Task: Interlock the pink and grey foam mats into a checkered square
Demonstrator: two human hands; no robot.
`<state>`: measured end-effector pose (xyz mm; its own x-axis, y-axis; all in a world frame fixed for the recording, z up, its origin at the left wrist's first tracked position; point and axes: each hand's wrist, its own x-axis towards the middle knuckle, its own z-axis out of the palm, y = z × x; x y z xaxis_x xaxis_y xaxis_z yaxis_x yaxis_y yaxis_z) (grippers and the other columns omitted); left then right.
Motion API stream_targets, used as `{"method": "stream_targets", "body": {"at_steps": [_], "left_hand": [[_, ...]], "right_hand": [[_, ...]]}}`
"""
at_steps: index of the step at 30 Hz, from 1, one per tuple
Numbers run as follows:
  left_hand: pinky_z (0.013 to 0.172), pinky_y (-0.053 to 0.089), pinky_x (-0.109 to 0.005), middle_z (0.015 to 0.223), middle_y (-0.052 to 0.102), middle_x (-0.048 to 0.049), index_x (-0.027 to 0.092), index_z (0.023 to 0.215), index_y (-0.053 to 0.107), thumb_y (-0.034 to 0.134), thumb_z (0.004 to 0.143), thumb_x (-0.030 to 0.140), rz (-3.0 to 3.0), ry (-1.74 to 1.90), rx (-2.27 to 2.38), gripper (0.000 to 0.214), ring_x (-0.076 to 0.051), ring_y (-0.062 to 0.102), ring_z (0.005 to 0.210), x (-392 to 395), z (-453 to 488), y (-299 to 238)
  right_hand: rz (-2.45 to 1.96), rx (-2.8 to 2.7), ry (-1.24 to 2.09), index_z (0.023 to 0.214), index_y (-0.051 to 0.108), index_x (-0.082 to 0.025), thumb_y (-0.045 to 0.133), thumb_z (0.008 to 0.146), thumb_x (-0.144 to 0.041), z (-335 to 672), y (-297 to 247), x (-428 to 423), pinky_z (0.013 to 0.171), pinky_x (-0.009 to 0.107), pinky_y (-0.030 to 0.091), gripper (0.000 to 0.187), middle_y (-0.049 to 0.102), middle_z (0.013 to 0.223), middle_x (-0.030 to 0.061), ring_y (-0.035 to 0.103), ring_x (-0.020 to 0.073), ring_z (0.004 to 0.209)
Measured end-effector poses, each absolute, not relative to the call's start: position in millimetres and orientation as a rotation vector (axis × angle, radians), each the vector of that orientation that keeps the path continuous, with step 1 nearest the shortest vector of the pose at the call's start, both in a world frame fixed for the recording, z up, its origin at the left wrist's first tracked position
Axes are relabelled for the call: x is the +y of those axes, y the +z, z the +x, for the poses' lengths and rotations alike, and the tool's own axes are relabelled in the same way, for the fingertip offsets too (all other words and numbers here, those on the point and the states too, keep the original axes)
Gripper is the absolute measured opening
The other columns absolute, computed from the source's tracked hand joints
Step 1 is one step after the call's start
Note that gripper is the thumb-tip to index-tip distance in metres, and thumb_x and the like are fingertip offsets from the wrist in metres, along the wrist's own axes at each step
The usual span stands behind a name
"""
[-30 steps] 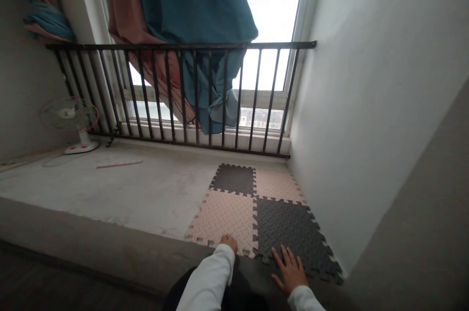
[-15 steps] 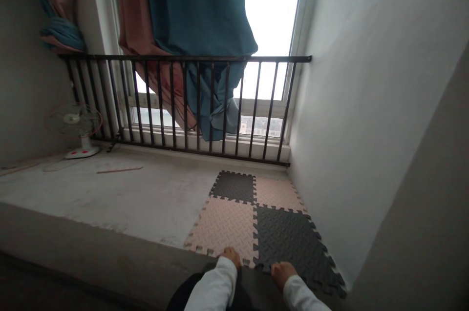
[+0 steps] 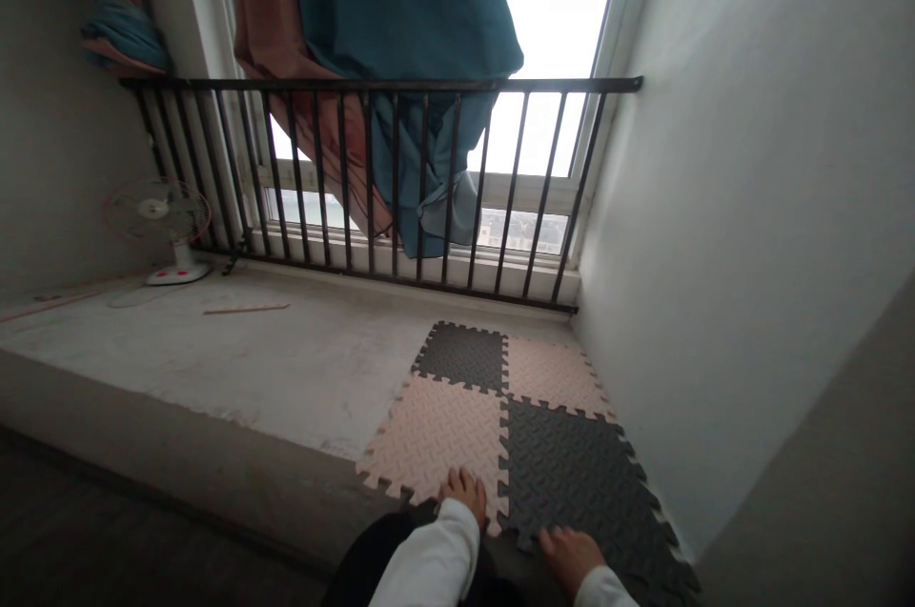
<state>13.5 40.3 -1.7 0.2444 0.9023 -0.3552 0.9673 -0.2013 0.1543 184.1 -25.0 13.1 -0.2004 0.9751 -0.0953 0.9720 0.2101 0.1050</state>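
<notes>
At the right-hand end of the concrete ledge [image 3: 235,350], close along the pale wall [image 3: 750,207], lies the patterned mat [image 3: 504,397], four tiles joined like a chequerboard! Front left, a pale pink tile [image 3: 443,431]; front right, a dark grey tile [image 3: 579,469]; behind them the colours swap over. Matte faces, short raised bars woven crosswise, jigsaw teeth running all round the rim. And the left hand [image 3: 466,495] is on the pink one's near edge, half open, fingers bent and slightly spread; thumb out of sight, so whether it grips, I cannot tell. Over to the right hand [image 3: 570,555]: fingers curled at the dark one's front edge, any hold on it impossible to judge. Lettering? Far left, red marks on the fan's base [image 3: 178,275], too small to read!
</notes>
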Motion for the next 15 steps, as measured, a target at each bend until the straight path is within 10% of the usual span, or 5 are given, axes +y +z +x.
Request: {"method": "stream_targets", "body": {"at_steps": [15], "left_hand": [[0.093,0.025,-0.054,0.139,0.025,-0.0149,0.016,0.130,0.029,0.030,0.081,0.026,2.099,-0.365,1.628,0.050,-0.033,0.019,0.126,37.4,11.5,32.2]], "right_hand": [[2.086,1.894,-0.290,0.130,0.030,-0.024,0.059,0.056,-0.006,210.1,29.6,152.9,0.095,0.041,0.032,0.081,0.034,0.134,0.0157,0.034,0.0269,0.120]]}}
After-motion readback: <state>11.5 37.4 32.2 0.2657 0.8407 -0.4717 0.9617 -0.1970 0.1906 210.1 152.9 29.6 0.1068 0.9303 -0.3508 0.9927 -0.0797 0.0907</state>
